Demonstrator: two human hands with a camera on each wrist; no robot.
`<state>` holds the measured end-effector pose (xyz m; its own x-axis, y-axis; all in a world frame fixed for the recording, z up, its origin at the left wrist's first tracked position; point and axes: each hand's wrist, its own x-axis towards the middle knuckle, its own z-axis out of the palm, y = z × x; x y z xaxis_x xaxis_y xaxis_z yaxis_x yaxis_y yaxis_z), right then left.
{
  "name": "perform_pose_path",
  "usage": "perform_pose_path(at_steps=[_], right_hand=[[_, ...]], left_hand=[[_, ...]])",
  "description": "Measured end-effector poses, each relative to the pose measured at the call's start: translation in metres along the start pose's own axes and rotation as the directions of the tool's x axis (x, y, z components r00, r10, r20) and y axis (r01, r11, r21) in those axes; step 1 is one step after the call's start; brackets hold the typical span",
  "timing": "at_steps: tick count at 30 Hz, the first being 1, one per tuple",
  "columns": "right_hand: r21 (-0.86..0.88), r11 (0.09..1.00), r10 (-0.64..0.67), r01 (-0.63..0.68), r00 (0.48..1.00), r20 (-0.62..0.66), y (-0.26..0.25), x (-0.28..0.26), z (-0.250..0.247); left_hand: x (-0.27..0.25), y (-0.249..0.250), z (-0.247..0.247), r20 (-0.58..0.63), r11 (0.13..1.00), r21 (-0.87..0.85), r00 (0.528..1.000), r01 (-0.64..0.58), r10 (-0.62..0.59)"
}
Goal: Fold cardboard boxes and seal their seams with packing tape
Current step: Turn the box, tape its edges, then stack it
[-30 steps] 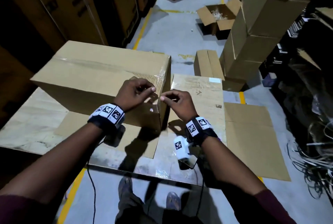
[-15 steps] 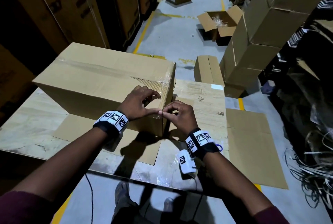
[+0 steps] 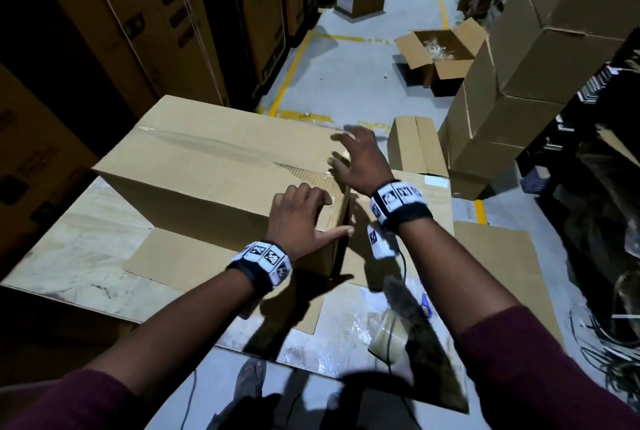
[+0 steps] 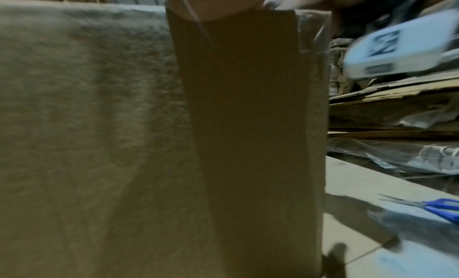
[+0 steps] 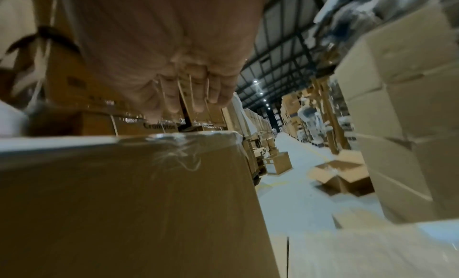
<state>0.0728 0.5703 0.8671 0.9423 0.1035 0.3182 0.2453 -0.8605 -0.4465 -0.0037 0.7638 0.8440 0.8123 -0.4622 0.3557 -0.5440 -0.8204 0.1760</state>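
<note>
Left hand point(image 3: 298, 218) flat on box point(image 3: 207, 180) corner, fingers relaxed, right hand point(image 3: 360, 159) spread wide above the top

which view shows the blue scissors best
The left wrist view: the scissors lie in plain sight on the table, blades and blue handles visible. The head view shows only a blue handle loop beside the right arm. The right wrist view shows none.

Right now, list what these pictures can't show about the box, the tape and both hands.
- Box: far side and bottom hidden by its own body in every view.
- Tape end on the right face: head view blocked by the right hand; right wrist view blurred.
- Left hand: fingertips cut off at the top edge in the left wrist view.
- Scissors: cut off at the right edge.
</note>
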Motion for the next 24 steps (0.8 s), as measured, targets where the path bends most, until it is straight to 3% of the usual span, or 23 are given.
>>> perform_pose_path(at_steps=[2, 4, 8, 12, 14, 15, 17, 20, 22, 24], right_hand=[[-0.207, 0.977, 0.096, -0.047, 0.967, 0.236, 0.002, 0.031, 0.014], [-0.319, 0.944, 0.186, -0.080, 0.930, 0.318, 0.008, 0.045, 0.028], [-0.366, 0.917, 0.245, -0.158, 0.947, 0.206, 0.005, 0.041, 0.033], [-0.442, 0.822, 0.445, -0.360, 0.890, 0.102, -0.026, 0.019, 0.033], [-0.403, 0.797, 0.513, -0.450, 0.857, 0.059, -0.052, 0.003, 0.040], [-0.388, 0.790, 0.529, -0.474, 0.847, 0.041, -0.067, -0.005, 0.044], [-0.388, 0.794, 0.525, -0.468, 0.850, 0.049, -0.100, -0.015, 0.054], [-0.296, 0.900, 0.382, -0.319, 0.906, 0.182, -0.131, -0.024, 0.069], [-0.186, 0.964, 0.221, -0.189, 0.961, 0.167, -0.138, -0.022, 0.073], [-0.161, 0.983, 0.099, -0.083, 0.991, 0.092, -0.136, -0.011, 0.070]], left_hand=[[0.003, 0.002, 0.001, 0.018, 1.000, 0.018, 1.000, 0.022, -0.023], [0.005, -0.002, 0.003, 0.060, 1.000, 0.020, 0.998, -0.002, 0.001], [0.004, -0.037, 0.005, 0.065, 0.978, -0.045, 0.977, -0.201, 0.204], [0.002, -0.115, -0.012, 0.135, 0.880, -0.065, 0.870, -0.470, 0.475], [0.000, -0.160, -0.026, 0.221, 0.852, -0.075, 0.825, -0.518, 0.521], [-0.002, -0.181, -0.034, 0.234, 0.856, -0.101, 0.824, -0.507, 0.515], [-0.009, -0.222, -0.052, 0.208, 0.892, -0.149, 0.869, -0.426, 0.450], [-0.012, -0.267, -0.079, 0.118, 0.957, -0.243, 0.974, -0.159, 0.191], [-0.006, -0.292, -0.090, 0.106, 0.959, -0.281, 0.994, 0.017, 0.014], [0.011, -0.309, -0.090, 0.138, 0.976, -0.169, 0.983, 0.141, -0.118]])
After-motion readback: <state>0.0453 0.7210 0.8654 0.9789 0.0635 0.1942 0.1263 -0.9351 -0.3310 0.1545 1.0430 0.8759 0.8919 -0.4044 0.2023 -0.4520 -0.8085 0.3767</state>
